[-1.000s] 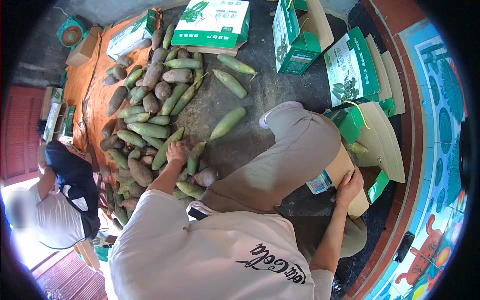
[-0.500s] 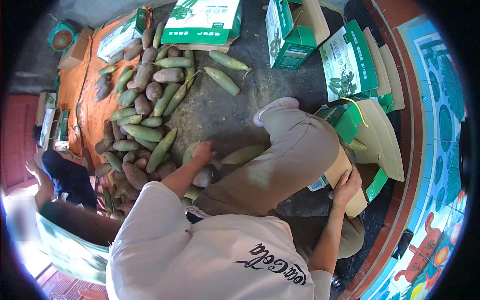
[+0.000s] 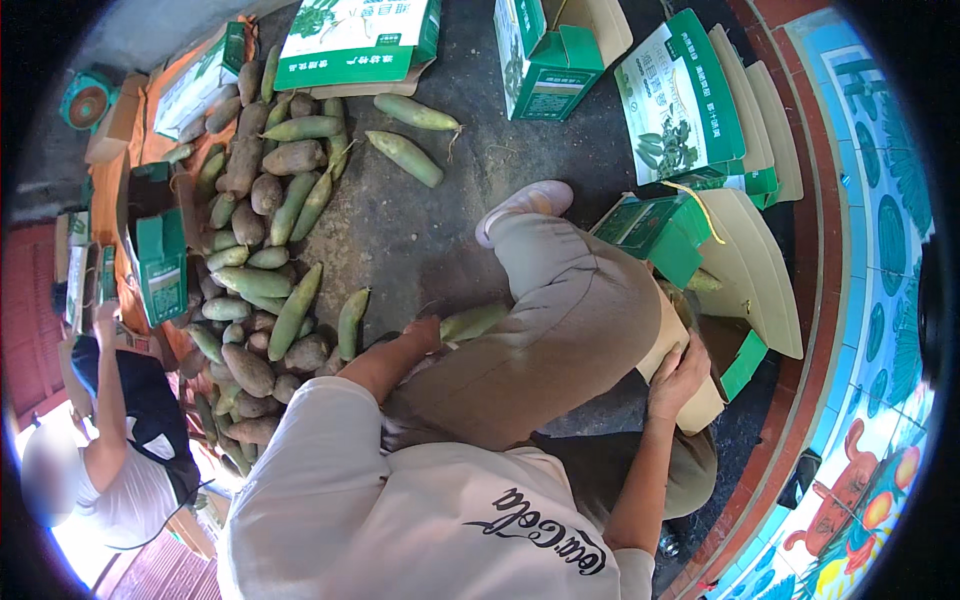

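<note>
My left hand (image 3: 426, 332) reaches low beside my bent leg, next to a green radish (image 3: 473, 322) that is partly hidden by the leg; the fingers are too hidden to read. My right hand (image 3: 680, 378) is closed on the side of an open cardboard box (image 3: 703, 408) to my right. Green flaps stand up from this box, and a pale green radish (image 3: 705, 281) shows by its open top. Left of my left hand lies a single green radish (image 3: 351, 322), at the edge of a heap of green radishes (image 3: 296, 312) and brown roots (image 3: 248, 370).
Two radishes (image 3: 404, 157) lie apart on the dark floor. Green-and-white cartons (image 3: 350, 45) stand at the far side, with more cartons (image 3: 683, 110) at right. Left of the heap, a co-worker (image 3: 140, 440) is beside a green carton (image 3: 162, 265). A tiled wall (image 3: 880, 220) borders the right.
My left hand has moved right, away from the heap, toward the radish by my leg. My right hand stays on the box. At left, a green carton has appeared by the heap and the co-worker has shifted.
</note>
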A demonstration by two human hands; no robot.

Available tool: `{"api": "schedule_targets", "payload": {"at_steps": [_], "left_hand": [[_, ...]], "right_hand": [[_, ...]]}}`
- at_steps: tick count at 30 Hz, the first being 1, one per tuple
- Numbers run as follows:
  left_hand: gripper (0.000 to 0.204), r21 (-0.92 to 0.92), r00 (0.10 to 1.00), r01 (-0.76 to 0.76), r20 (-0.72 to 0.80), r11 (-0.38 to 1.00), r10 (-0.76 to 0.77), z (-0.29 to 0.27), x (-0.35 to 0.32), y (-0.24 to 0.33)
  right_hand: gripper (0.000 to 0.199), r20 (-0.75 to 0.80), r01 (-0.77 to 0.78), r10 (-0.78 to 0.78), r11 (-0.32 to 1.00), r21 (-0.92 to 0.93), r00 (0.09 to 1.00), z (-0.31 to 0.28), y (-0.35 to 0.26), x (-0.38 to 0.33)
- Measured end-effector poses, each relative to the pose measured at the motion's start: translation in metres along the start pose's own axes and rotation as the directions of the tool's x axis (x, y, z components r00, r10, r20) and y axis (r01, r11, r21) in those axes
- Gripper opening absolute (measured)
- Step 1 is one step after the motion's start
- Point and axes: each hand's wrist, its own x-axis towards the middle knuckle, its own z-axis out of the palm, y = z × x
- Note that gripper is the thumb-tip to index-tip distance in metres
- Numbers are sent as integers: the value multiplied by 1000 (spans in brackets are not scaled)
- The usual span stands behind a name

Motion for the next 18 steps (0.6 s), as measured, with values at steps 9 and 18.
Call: {"api": "schedule_targets", "payload": {"at_steps": [9,18], "left_hand": [[53,130,987,-34,160,991,13,-17,-3,7],[47,81,977,-211,-4,974,213,-38,-12,-10]], "right_hand": [[35,-7,-3,3,1000,-18,1000,1,2,0],[34,-59,12,-12,1000,-5,998,3,2,0]]}}
